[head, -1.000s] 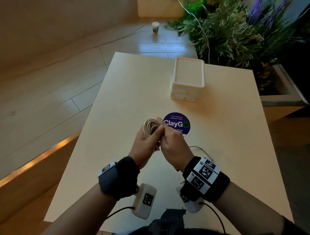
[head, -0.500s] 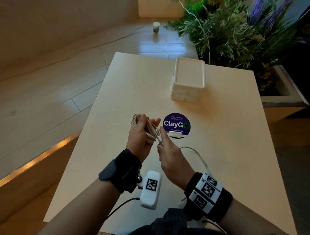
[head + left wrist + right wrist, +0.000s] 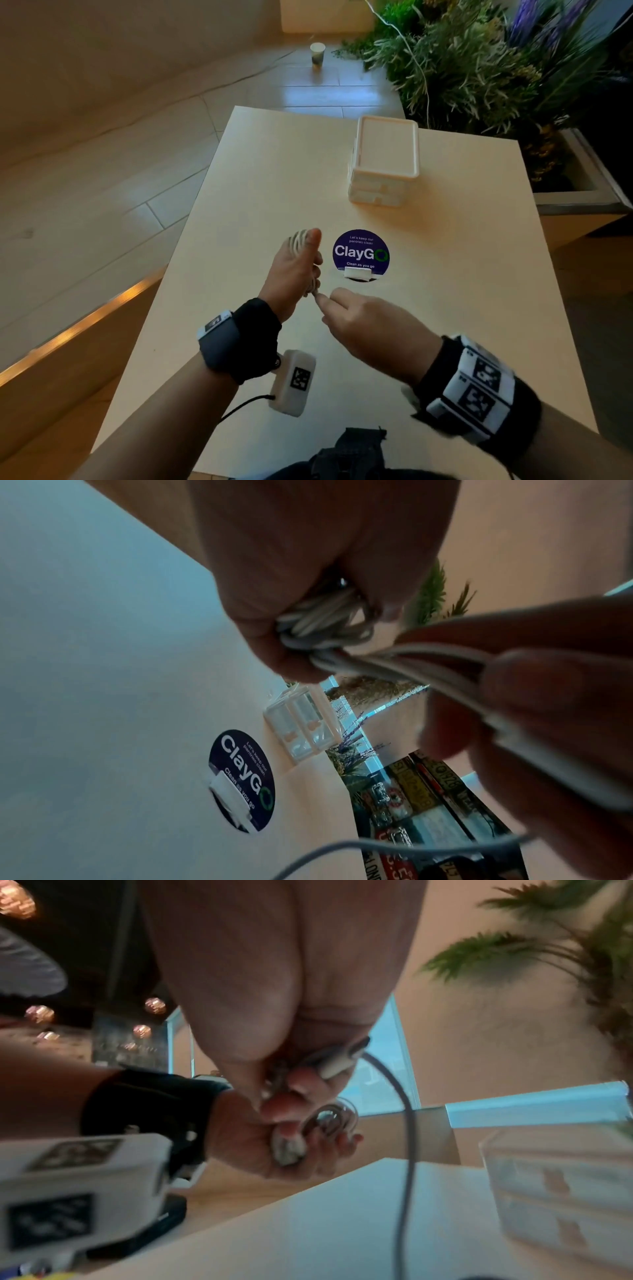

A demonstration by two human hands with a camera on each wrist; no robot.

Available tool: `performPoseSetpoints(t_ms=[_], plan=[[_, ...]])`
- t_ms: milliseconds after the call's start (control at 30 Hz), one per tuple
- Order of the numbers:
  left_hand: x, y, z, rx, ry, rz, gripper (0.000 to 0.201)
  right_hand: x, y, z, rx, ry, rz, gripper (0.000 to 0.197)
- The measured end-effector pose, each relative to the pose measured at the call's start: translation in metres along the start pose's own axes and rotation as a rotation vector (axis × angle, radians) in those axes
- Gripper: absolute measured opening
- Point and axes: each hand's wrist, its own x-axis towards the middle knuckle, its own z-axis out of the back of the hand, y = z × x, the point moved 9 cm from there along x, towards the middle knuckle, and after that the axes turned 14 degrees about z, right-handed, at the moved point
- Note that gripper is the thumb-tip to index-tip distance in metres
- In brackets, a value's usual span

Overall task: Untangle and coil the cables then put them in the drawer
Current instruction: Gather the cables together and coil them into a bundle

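Note:
A white cable coil is gripped in my left hand, thumb pointing up, above the table just left of the round sticker. My right hand sits close below it and pinches the cable's loose end. In the left wrist view the coil is bunched in my left fingers, and strands run out between my right fingers. In the right wrist view the connector end lies in my right fingers and a loose length hangs down. A white two-drawer box stands shut at the table's far side.
A blue ClayGo sticker lies mid-table with a small white block on its near edge. The table ends beside a planter of green and purple plants on the right. A paper cup stands on the floor beyond.
My left hand has turned thumb-up with the coil. My right hand has dropped nearer me and under the coil with the cable end. The loose cable loop on the table is gone from view.

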Motion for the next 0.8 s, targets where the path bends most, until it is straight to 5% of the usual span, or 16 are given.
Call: performPoseSetpoints(t_ms=[133, 233, 367, 433, 633, 733, 800], plan=[[-0.016, 0.008, -0.028, 0.137, 0.268, 0.098, 0.035, 0.013, 0.0, 0.016, -0.022, 0.0, 0.184, 0.003], [-0.014, 0.023, -0.025, -0.027, 0.267, 0.209, 0.028, 0.016, -0.002, 0.029, 0.12, -0.027, 0.171, 0.022], [-0.001, 0.05, -0.006, -0.474, 0.235, 0.444, 0.026, 0.005, -0.021, 0.03, 0.766, -0.069, 0.01, 0.042], [0.002, 0.056, -0.003, -0.646, 0.228, 0.502, 0.024, -0.003, -0.034, 0.023, 0.866, -0.106, -0.052, 0.053], [0.008, 0.059, 0.0, -0.924, 0.049, 0.443, 0.017, -0.015, -0.048, -0.015, 0.558, -0.069, -0.126, 0.062], [0.006, 0.061, 0.002, -0.921, -0.047, 0.38, 0.02, -0.013, -0.035, -0.017, 0.394, -0.13, 0.021, 0.065], [0.003, 0.061, 0.003, -0.848, -0.083, 0.329, 0.023, -0.011, -0.026, -0.014, 0.222, -0.178, 0.123, 0.048]])
